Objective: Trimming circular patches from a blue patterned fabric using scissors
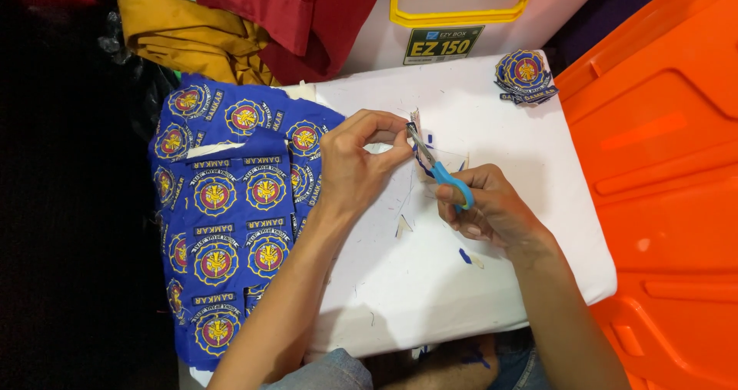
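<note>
My left hand [355, 162] pinches a small badge piece [416, 120] by its edge, held above the white board [461, 282]. My right hand [486, 209] grips blue-handled scissors [438, 167], whose blades point up-left and meet the piece between my left fingertips. A blue cloth sheet of round embroidered badges [231, 213] lies under my left forearm, draped over the board's left side. A small pile of cut-out badges [526, 76] rests at the board's far right corner.
An orange plastic lid or crate [661, 190] borders the board on the right. A white box with a yellow latch [461, 9] stands behind. Red and mustard garments [231, 29] lie at the back left. Small cloth scraps [467, 256] dot the board.
</note>
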